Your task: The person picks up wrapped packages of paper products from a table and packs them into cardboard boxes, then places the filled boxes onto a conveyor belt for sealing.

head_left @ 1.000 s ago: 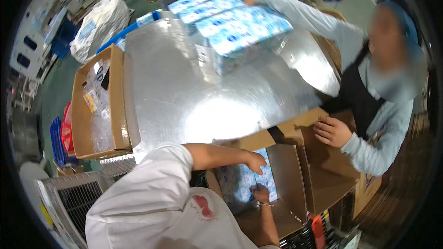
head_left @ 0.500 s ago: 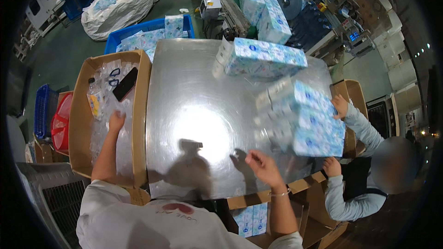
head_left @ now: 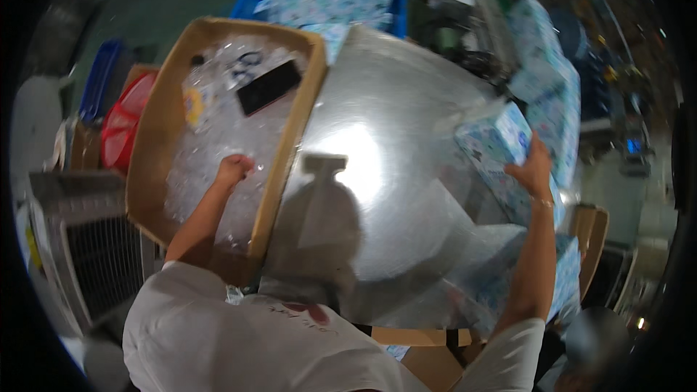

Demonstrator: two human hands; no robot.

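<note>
My left hand (head_left: pixel 236 168) is over the cardboard box (head_left: pixel 290 152) on the left, its fingers curled together among loose clear plastic pieces (head_left: pixel 218 141). Whatever it pinches is too small to make out. At the far right of the metal table (head_left: pixel 392 123), my right hand (head_left: pixel 534 167) grips a blue-and-white floral film-wrapped pack (head_left: pixel 494 138), thumb on the near side. Loose clear film trails from the packs onto the table. More floral packs (head_left: pixel 566 276) lie beside my right forearm, blurred.
A black phone (head_left: pixel 268 87) and a bottle with a yellow label (head_left: pixel 194 105) lie in the cardboard box. Behind the table stands a blue crate (head_left: pixel 250 0) of floral packs. A co-worker (head_left: pixel 595 341) is at the lower right. A grey vented unit (head_left: pixel 102 261) stands at lower left.
My right hand has moved from above the table's near edge to the far right and taken hold of a pack. My left hand stays over the box. The whole view has shifted.
</note>
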